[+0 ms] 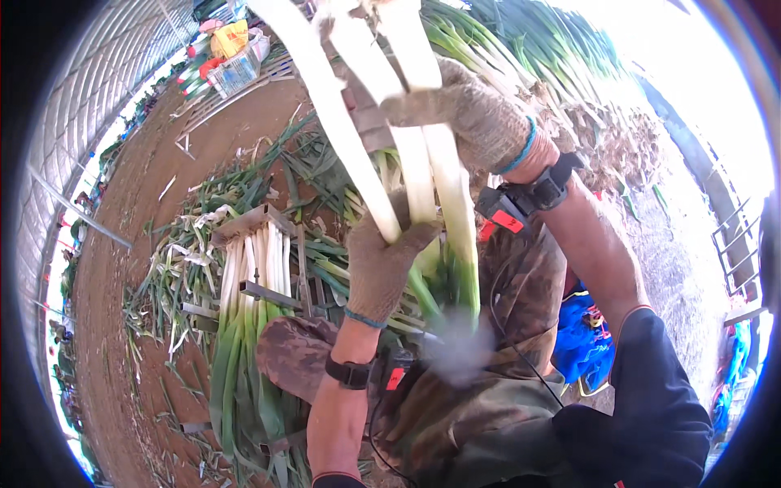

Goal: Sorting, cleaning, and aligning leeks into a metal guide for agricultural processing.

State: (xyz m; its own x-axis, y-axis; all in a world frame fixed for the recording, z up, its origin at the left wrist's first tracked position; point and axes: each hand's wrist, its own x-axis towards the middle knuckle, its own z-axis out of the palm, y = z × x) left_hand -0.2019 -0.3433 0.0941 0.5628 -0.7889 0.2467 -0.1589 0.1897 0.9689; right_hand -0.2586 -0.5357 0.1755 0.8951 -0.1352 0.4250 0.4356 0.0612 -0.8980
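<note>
Both my hands wear dirty knit gloves and hold several leeks (pixel 419 175), white shanks upward and green leaves down toward my lap. My left hand (pixel 382 264) grips them low, where white turns to green, with the thumb across the front. Higher up, my right hand (pixel 464 110) wraps round the white shanks of two leeks, its fingers across their front. One leek leans left, apart from my right hand's fingers. Beside my left knee, a metal rack (pixel 268 294) holds a row of trimmed leeks (pixel 252 268), their green leaves hanging down.
A big pile of untrimmed leeks (pixel 529 41) with roots lies at the far right. Leaf scraps (pixel 191 268) litter the dirt floor (pixel 130 309) on the left. A crate (pixel 236 71) with colourful bags stands far left. A blue bag (pixel 582 337) sits by my right leg.
</note>
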